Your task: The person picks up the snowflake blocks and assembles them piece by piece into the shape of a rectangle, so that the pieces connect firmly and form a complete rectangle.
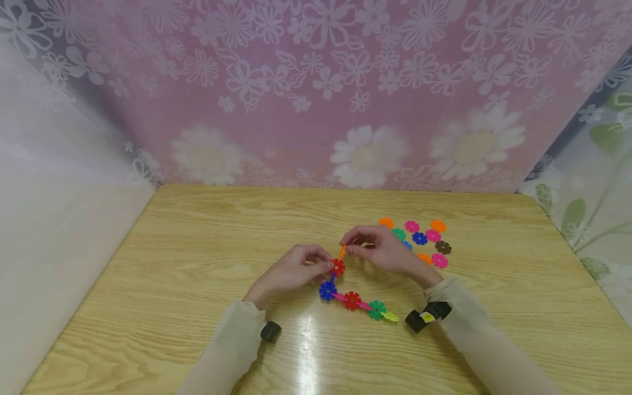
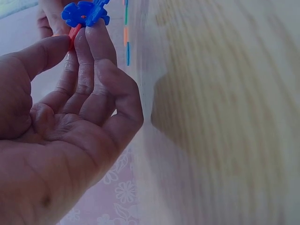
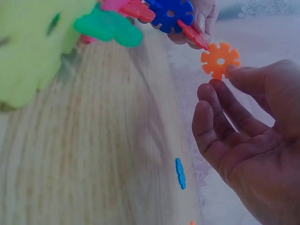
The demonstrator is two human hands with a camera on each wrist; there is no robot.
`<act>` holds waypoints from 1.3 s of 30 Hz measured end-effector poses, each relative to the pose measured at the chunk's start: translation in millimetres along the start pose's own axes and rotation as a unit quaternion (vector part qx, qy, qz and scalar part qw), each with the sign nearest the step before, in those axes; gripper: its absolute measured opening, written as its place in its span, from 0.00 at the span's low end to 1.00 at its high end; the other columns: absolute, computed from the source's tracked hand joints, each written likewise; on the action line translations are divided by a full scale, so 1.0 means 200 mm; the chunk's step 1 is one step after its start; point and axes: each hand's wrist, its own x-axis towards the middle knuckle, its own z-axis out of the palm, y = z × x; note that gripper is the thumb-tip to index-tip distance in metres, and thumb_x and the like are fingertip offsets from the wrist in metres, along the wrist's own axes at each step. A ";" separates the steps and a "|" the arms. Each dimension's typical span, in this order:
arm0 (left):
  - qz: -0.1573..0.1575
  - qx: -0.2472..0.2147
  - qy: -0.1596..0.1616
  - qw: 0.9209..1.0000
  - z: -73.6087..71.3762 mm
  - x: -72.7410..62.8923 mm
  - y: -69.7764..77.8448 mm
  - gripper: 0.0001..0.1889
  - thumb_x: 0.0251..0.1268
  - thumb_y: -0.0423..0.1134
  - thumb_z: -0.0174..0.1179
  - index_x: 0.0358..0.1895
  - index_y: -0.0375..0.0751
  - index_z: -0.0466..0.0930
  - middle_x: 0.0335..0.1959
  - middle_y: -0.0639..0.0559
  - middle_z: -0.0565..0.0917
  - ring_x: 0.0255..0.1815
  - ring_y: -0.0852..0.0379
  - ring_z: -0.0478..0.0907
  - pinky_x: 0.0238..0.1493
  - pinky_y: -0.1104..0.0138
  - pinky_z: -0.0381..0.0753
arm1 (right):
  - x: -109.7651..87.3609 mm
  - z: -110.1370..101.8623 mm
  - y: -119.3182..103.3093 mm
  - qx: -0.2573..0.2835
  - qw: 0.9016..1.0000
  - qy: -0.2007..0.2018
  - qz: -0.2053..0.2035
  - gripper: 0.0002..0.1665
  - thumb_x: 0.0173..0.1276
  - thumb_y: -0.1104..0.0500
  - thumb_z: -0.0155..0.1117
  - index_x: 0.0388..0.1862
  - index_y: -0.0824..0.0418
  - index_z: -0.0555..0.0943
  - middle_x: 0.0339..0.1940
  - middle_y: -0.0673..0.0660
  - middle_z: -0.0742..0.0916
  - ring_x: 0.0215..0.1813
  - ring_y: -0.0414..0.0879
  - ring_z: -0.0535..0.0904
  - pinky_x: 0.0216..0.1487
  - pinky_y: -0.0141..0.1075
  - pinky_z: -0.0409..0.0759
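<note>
A chain of notched plastic discs hangs between and below the two hands. My left hand (image 1: 300, 267) pinches the red disc (image 1: 338, 267) near its upper end between thumb and fingers. The orange disc (image 3: 220, 61), seen edge-on from the head, joins that red one, and my right hand (image 1: 377, 248) pinches its edge with thumb and fingertips. Below the red disc a blue piece leads to a large blue disc (image 1: 328, 291). From there the chain runs right through pink pieces, a second red disc (image 1: 353, 300), a green disc (image 1: 377, 310) and a yellow-green end disc (image 1: 390, 316).
Loose discs lie in a group behind and right of the right hand, among them a brown disc (image 1: 443, 247), a pink disc (image 1: 439, 260) and a dark blue disc (image 1: 419, 238). Flowered cloth (image 1: 296, 109) walls the wooden table (image 1: 197, 230) at back and sides.
</note>
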 end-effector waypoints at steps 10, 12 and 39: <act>-0.004 0.002 0.004 1.000 0.00 0.01 -0.01 0.11 0.78 0.42 0.57 0.50 0.38 0.82 0.42 0.46 0.86 0.38 0.56 0.87 0.42 0.63 0.86 | -0.01 0.03 0.02 0.059 0.997 -0.015 0.041 0.18 0.77 0.57 0.62 0.60 0.65 0.81 0.54 0.64 0.88 0.47 0.56 0.87 0.45 0.46 0.89; -0.004 0.001 0.004 1.000 0.00 0.01 -0.01 0.11 0.78 0.42 0.57 0.50 0.38 0.82 0.41 0.46 0.86 0.38 0.56 0.87 0.42 0.63 0.86 | -0.01 0.03 0.02 0.074 0.996 -0.017 0.044 0.19 0.77 0.57 0.63 0.60 0.65 0.80 0.56 0.66 0.87 0.49 0.54 0.88 0.47 0.47 0.89; 0.014 -0.016 0.011 1.000 0.01 0.02 -0.01 0.11 0.77 0.40 0.58 0.47 0.34 0.82 0.42 0.44 0.87 0.40 0.59 0.87 0.40 0.67 0.85 | -0.02 0.06 0.03 0.151 0.987 0.019 0.058 0.16 0.74 0.60 0.66 0.55 0.68 0.79 0.49 0.65 0.88 0.46 0.48 0.90 0.50 0.48 0.88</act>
